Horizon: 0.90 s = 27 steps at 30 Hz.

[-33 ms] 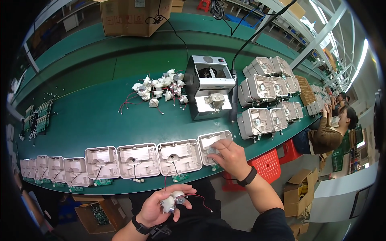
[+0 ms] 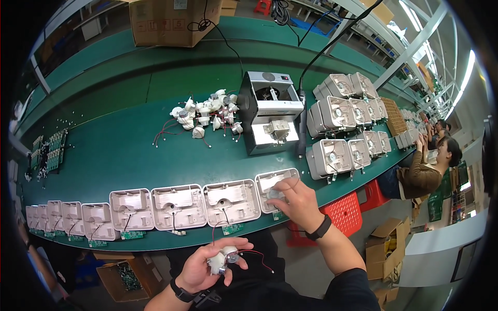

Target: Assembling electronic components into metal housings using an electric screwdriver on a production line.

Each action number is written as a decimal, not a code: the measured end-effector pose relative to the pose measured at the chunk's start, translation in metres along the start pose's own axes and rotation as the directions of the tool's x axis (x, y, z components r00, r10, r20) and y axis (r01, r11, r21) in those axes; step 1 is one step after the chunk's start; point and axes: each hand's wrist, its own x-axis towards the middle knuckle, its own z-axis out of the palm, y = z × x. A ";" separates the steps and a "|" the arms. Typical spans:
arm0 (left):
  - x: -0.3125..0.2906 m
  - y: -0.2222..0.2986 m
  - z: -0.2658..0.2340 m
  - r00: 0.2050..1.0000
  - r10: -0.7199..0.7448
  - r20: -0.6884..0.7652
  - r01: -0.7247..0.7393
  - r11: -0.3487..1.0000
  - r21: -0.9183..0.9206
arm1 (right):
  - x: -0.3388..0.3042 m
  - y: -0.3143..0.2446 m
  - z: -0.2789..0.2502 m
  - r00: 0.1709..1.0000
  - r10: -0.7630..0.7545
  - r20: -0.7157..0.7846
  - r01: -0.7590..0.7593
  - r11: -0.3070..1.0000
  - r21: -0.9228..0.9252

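Observation:
My left hand [image 2: 201,265] is palm up near my lap, fingers curled round small white plastic motor units [image 2: 217,263] with shiny metal and clear parts. Thin red wires trail from them, one up toward the table and one out to the right. My right hand [image 2: 296,201] reaches into the rightmost pale housing [image 2: 265,181] of the front row, thumb and fingers closed on a small translucent whitish part [image 2: 275,194]. The fingers partly cover that part. Left of it stands another open pale housing [image 2: 239,196] with a green circuit board [image 2: 232,229] at its front edge.
Further housings [image 2: 176,202] continue leftward along the green table's front edge. A pile of white motor units [image 2: 210,111] lies beside a grey-black bench machine [image 2: 272,116]. Stacked housings [image 2: 332,155] stand right, circuit boards [image 2: 49,155] far left. Red stools [image 2: 345,212] and a co-worker [image 2: 423,173] are at the right.

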 end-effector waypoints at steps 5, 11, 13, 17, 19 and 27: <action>-0.003 0.002 0.003 0.999 0.037 -0.007 -0.037 0.999 -0.008 | -0.012 0.002 -0.002 0.998 0.055 0.030 -0.054 0.998 -0.011; 0.002 0.007 0.009 0.998 0.048 -0.031 -0.049 0.999 -0.011 | -0.015 -0.008 -0.011 0.995 0.068 0.071 -0.068 0.998 -0.002; 0.004 0.008 0.012 0.997 0.076 -0.013 -0.076 0.997 -0.001 | -0.012 -0.025 -0.024 0.994 0.092 0.055 -0.094 0.995 0.029; 0.006 0.002 0.007 0.996 0.085 0.005 -0.085 0.996 -0.010 | -0.002 -0.088 -0.042 0.974 0.037 0.222 -0.130 0.898 0.421; 0.006 0.000 0.009 0.997 0.072 0.022 -0.072 0.997 -0.014 | 0.003 -0.106 -0.032 0.979 -0.156 0.131 0.083 0.892 0.445; -0.003 0.005 0.009 0.997 0.069 -0.033 -0.072 0.994 -0.083 | 0.003 -0.104 -0.029 0.940 -0.277 0.200 0.187 0.907 0.377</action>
